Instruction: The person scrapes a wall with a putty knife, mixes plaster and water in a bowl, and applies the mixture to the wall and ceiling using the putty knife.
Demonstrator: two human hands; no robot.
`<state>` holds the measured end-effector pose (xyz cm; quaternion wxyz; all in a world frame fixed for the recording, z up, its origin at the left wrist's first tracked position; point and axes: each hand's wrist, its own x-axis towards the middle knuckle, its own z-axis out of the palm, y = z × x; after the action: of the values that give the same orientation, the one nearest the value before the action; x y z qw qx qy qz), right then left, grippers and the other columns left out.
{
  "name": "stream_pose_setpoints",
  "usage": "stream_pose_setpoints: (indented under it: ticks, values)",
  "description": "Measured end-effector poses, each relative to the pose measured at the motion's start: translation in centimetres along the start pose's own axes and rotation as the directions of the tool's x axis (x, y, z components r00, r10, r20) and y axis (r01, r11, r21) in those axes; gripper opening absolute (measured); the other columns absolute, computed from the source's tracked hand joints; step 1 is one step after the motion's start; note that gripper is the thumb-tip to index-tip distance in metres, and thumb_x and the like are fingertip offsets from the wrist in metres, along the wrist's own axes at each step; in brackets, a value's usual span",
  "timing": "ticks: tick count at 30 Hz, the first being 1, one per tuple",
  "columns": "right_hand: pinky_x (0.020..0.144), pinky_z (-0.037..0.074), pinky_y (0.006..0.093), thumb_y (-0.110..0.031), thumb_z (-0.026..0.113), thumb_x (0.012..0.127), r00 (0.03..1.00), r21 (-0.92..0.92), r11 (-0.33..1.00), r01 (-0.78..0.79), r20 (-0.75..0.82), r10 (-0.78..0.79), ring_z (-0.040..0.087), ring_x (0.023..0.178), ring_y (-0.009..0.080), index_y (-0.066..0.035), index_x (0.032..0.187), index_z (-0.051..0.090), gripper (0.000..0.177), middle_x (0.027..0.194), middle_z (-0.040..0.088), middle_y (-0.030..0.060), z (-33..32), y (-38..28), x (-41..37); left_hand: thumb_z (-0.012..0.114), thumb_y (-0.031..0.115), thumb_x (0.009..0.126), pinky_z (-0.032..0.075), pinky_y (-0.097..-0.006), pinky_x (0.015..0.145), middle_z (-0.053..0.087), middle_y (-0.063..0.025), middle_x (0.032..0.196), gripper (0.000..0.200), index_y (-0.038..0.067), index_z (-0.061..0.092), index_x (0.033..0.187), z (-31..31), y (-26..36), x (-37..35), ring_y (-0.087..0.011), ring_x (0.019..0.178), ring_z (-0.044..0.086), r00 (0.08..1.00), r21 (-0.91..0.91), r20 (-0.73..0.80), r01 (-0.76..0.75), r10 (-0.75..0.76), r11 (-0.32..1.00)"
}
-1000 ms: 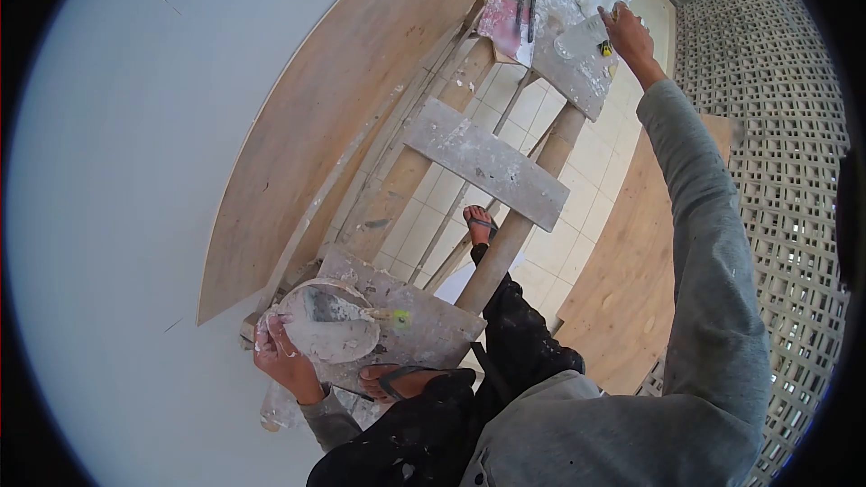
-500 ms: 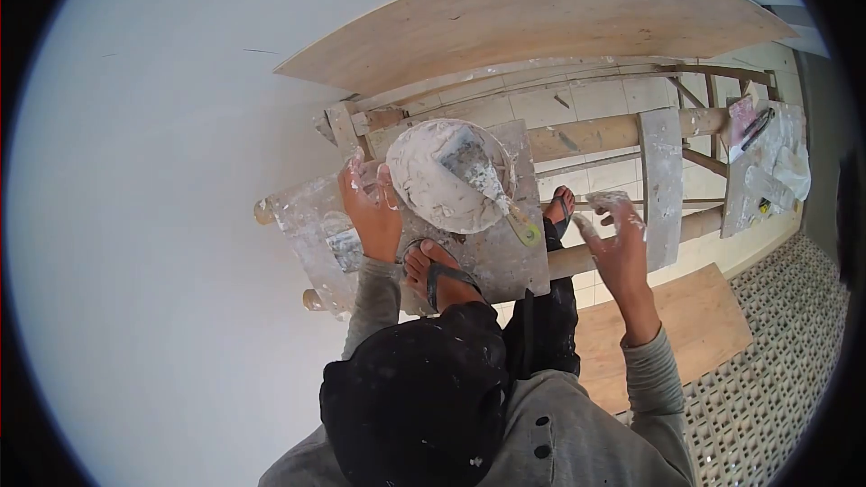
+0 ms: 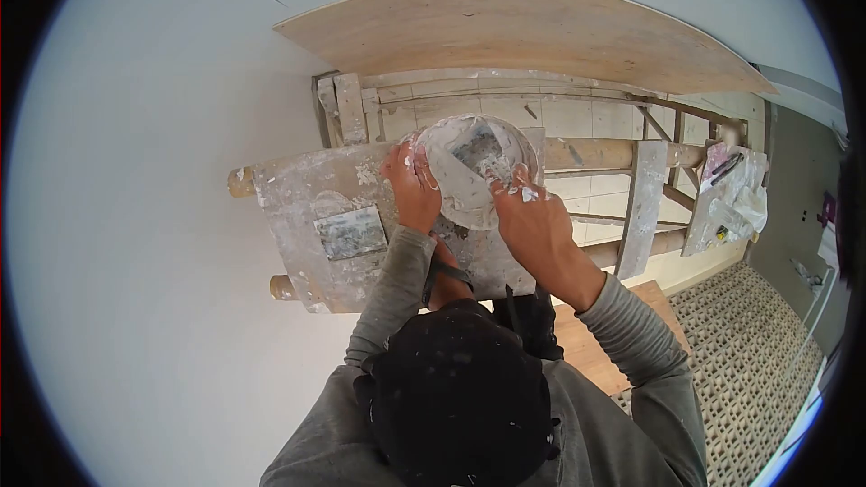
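A round bucket (image 3: pixel 530 141) of white plaster paste (image 3: pixel 444 173) stands on the spattered scaffold board. My left hand (image 3: pixel 415 186) grips its left rim, with the fingers against the side. My right hand (image 3: pixel 541 225) is closed round the handle of a wide putty knife (image 3: pixel 480 146); that hand hides the handle. The knife's smeared blade lies on the paste inside the bucket, pointing up and left. Left of the bucket, a flat rectangular plate (image 3: pixel 352 233) coated in dried plaster rests on the board.
The scaffold board (image 3: pixel 311 189) lies across round poles (image 3: pixel 591 153) beside a pale wall (image 3: pixel 153 243). Farther right are a cross plank (image 3: pixel 642 207) and another board carrying a dark-handled tool (image 3: pixel 727 169) and plastic. A long plywood sheet (image 3: pixel 523 32) leans at the back.
My right hand has come left and taken hold of the putty knife handle. My left hand has moved onto the bucket's rim. The view has shifted, uncovering the flat plate.
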<state>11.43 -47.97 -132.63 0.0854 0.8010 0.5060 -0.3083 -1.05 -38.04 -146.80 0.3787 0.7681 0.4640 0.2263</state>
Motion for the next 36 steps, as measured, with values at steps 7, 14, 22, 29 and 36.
stream_pose_setpoints:
  ticks: [7,14,22,29,36]
  values:
    - [0.075,0.054,0.0413,-0.012,0.049,0.085,0.954,0.046,0.993,-0.105,0.288,0.088,0.057,0.108,0.0360,-0.001,0.119,0.055,0.036,0.115,0.054,0.0310,0.9,-3.0,-2.4,0.046,0.019,0.095,0.033,-0.0407,0.091,0.058,-0.0192,0.097,0.028,-0.003,0.058,0.108,0.3,1.4,0.7,-0.0331,0.095,0.051,0.991,-0.093,-0.122,0.044,-0.055,0.995]
    - [0.066,0.055,0.0424,-0.011,0.050,0.082,0.999,0.030,0.999,-0.024,-0.021,0.025,0.063,0.094,0.0395,0.001,0.113,0.058,0.033,0.110,0.057,0.0312,-2.9,-1.3,-1.5,0.046,0.020,0.095,0.033,-0.0394,0.091,0.058,-0.0172,0.093,0.029,-0.003,0.059,0.106,0.6,1.2,0.1,-0.0324,0.091,0.051,0.982,-0.029,-0.180,0.044,-0.049,0.999]
    - [0.071,0.054,0.0437,-0.009,0.045,0.085,0.984,0.016,0.999,-0.036,0.173,0.033,0.063,0.094,0.0404,-0.004,0.132,0.046,0.047,0.109,0.057,0.0343,0.7,-3.2,-0.9,0.046,0.021,0.095,0.034,-0.0410,0.090,0.058,-0.0167,0.103,0.029,-0.001,0.060,0.108,0.8,1.3,0.1,-0.0321,0.101,0.048,0.983,-0.041,-0.166,0.074,-0.080,0.996]
    - [0.065,0.054,0.0440,-0.008,0.046,0.082,0.983,0.022,1.000,0.010,0.183,-0.014,0.065,0.080,0.0409,-0.005,0.130,0.049,0.048,0.104,0.060,0.0319,-1.0,-0.7,-3.0,0.047,0.021,0.095,0.034,-0.0415,0.090,0.059,-0.0161,0.100,0.029,-0.002,0.060,0.107,0.7,1.1,0.4,-0.0322,0.099,0.049,0.985,-0.054,-0.151,0.076,-0.084,0.996]
    - [0.065,0.055,0.0404,-0.011,0.049,0.083,0.997,0.069,0.995,0.071,-0.001,-0.071,0.065,0.087,0.0374,-0.004,0.118,0.055,0.036,0.099,0.061,0.0293,1.1,-3.0,1.4,0.044,0.018,0.094,0.033,-0.0406,0.089,0.057,-0.0155,0.095,0.028,-0.001,0.060,0.106,0.6,0.6,0.6,-0.0317,0.092,0.050,0.992,-0.041,-0.124,-0.008,0.003,0.999]
